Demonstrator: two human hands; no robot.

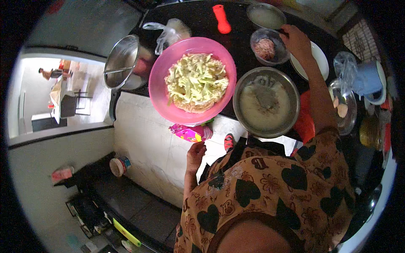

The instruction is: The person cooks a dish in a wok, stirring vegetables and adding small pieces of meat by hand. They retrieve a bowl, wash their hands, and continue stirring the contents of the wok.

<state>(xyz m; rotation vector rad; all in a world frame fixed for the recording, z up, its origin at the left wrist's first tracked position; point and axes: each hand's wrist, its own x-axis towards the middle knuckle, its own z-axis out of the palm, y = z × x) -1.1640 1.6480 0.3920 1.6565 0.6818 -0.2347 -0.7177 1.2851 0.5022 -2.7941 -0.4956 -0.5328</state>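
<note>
My right hand (296,39) reaches over the dark countertop, its fingers at the rim of a small clear bowl (270,47) with minced meat in it; a dark handle-like piece shows at the fingertips. Whether the fingers grip it is unclear. My left hand (196,152) hangs low by my body, fingers loosely curled, below a pink plastic packet (192,132). A large pink basin (158,91) holds chopped cauliflower (197,79) over a pale brownish mass. Right of it, a steel bowl (266,102) contains pale, wet batter or flour mix with a darker patch.
A steel pot (121,63) and a tied plastic bag (174,31) stand left. Behind are a red bottle-shaped object (222,19) and a round pan (266,15). A white plate (316,60), eggshells (341,109) and a blue jug (368,79) lie right. Another person (47,73) is far off.
</note>
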